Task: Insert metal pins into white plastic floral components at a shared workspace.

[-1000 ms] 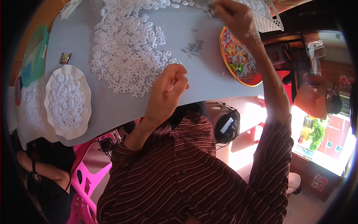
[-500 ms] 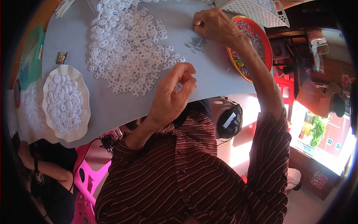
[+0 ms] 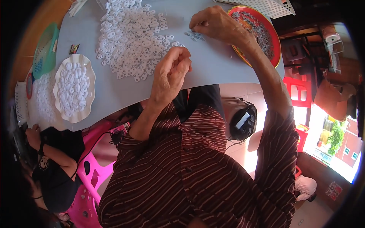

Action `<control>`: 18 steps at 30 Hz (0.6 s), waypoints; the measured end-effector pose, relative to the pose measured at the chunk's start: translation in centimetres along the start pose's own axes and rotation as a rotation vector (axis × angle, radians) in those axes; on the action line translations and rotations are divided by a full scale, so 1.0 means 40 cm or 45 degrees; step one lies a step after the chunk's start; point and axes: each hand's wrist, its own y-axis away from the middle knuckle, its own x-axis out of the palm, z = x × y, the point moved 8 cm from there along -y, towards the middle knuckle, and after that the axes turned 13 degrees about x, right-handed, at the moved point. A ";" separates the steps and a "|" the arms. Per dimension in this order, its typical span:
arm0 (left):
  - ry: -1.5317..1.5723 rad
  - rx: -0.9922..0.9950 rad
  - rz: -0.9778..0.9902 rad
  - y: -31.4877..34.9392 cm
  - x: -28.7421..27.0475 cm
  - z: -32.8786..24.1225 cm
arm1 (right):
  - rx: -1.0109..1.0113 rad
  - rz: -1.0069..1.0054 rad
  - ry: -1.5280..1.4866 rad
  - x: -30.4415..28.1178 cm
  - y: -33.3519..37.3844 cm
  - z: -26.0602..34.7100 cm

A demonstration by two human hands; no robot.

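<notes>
My left hand (image 3: pixel 170 76) is closed above the table's near edge, thumb against curled fingers; whatever it may hold is hidden. Just beyond it spreads a heap of small white plastic pieces with two holes (image 3: pixel 133 49). My right hand (image 3: pixel 215 24) reaches across the table, its thumb and fingertips pinched together over a little pile of thin grey pins (image 3: pixel 194 36). I cannot make out whether a pin is between those fingertips. Under my right forearm stands a red round tray (image 3: pixel 275 38) with a yellow rim, holding many more grey pins.
At the left sits a white wavy-edged dish (image 3: pixel 91 89) of white pieces, with a small wrapped packet (image 3: pixel 74 48) behind it. A green basket (image 3: pixel 45 49) lies farther left. A white perforated basket (image 3: pixel 272 9) stands at the back right. Another person's arm (image 3: pixel 57 154) shows at lower left.
My right hand has come down to the grey pins, fingertips now at the pile. My left hand stays closed near the white heap. The whole view has shifted slightly.
</notes>
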 end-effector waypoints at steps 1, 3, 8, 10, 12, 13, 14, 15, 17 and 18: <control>-0.004 0.009 -0.007 -0.001 0.001 -0.001 | -0.003 -0.006 -0.003 0.007 0.004 0.005; -0.013 0.020 -0.016 -0.001 0.001 -0.003 | 0.038 -0.053 0.114 0.028 0.011 0.002; -0.067 0.027 -0.012 -0.001 0.003 -0.007 | 0.098 -0.107 0.278 0.044 0.014 0.015; -0.061 0.025 -0.016 0.000 0.002 -0.003 | 0.155 -0.083 0.314 0.046 0.013 0.013; -0.045 0.024 -0.011 -0.002 0.007 -0.004 | 0.148 -0.076 0.264 0.043 0.013 -0.003; -0.074 0.031 -0.008 -0.003 0.004 -0.009 | 0.145 -0.072 0.263 0.041 0.010 -0.004; -0.104 0.038 -0.005 -0.003 0.002 -0.011 | 0.145 -0.050 0.168 0.035 0.008 -0.007; -0.104 0.036 -0.009 -0.001 0.000 -0.009 | 0.145 -0.028 0.072 0.029 0.005 -0.010; -0.081 0.048 -0.008 -0.002 -0.001 -0.008 | 0.206 0.016 0.025 0.015 0.001 -0.018; -0.078 0.048 -0.007 0.000 0.000 -0.007 | 0.264 0.059 -0.026 0.015 0.001 -0.029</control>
